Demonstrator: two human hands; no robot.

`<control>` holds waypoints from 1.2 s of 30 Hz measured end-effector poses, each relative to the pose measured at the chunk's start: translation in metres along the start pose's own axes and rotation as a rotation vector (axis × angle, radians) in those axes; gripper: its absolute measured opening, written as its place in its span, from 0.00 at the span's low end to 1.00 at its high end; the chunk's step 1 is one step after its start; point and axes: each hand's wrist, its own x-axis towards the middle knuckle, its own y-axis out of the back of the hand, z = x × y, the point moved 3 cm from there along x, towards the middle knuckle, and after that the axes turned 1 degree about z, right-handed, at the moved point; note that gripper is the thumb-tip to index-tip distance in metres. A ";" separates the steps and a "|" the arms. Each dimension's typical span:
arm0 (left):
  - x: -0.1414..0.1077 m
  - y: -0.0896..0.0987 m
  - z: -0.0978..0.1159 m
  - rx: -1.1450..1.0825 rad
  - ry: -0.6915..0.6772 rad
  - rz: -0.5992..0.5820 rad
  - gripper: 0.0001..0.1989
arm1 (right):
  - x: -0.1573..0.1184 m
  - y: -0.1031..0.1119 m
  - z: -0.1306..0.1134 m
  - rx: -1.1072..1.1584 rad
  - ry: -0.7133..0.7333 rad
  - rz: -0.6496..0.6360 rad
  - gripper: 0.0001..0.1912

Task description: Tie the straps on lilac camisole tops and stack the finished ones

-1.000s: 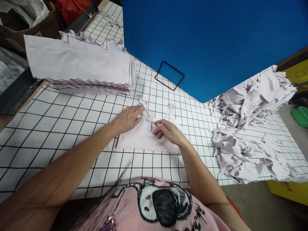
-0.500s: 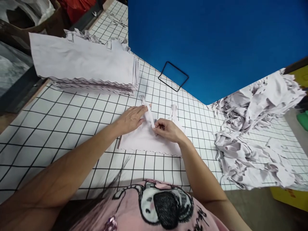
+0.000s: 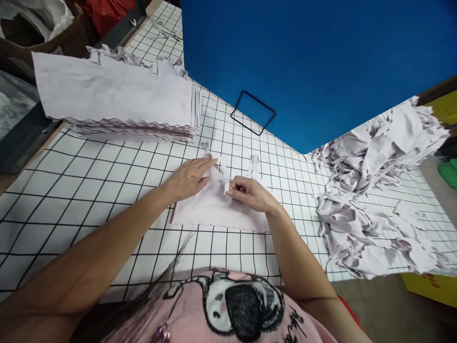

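Observation:
A pale pink strappy top (image 3: 217, 209) lies flat on the white table with black grid lines (image 3: 150, 214), its wavy hem towards me. My left hand (image 3: 191, 178) rests over its upper left edge, fingers stretched out flat beside the left strap. My right hand (image 3: 250, 193) is closed in a pinch on the end of a thin fabric strap (image 3: 226, 186), over the middle of the neckline. The other shoulder strap (image 3: 254, 164) lies loose past my right hand.
A folded stack of similar pale tops (image 3: 114, 95) is at the back left. Heaps of crumpled pale pieces (image 3: 374, 224) cover the right side. A black wire rectangle (image 3: 253, 114) lies by the blue panel (image 3: 303, 62). Behind the stack stands a box with plastic bags (image 3: 39, 24).
The strap was stretched straight between my hands; now it hangs slack and curved, its end still in my right fingers. The whole view has shifted slightly.

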 end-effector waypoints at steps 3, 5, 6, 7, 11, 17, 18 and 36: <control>0.002 0.012 0.003 0.009 0.046 0.117 0.12 | 0.009 0.001 0.004 0.035 -0.049 0.144 0.13; 0.004 0.020 0.010 -0.050 0.082 0.166 0.10 | 0.015 0.001 0.007 0.062 -0.047 0.221 0.14; 0.004 0.022 0.015 -0.111 0.095 0.170 0.09 | 0.018 0.000 0.008 0.082 -0.032 0.252 0.15; 0.005 0.024 0.020 -0.188 0.107 0.161 0.09 | 0.020 -0.001 0.009 0.104 -0.015 0.276 0.15; 0.006 0.022 0.031 -0.457 0.201 0.131 0.07 | 0.027 -0.010 0.014 0.143 0.036 0.300 0.14; 0.005 0.016 0.028 -0.512 0.299 0.106 0.06 | 0.023 -0.012 0.010 -0.102 0.099 0.368 0.10; 0.005 0.016 0.028 -0.476 0.284 0.109 0.06 | 0.023 -0.010 0.005 -0.176 0.148 0.394 0.09; 0.007 0.012 0.030 -0.108 0.114 0.007 0.04 | 0.031 -0.001 0.003 -0.507 0.334 0.285 0.07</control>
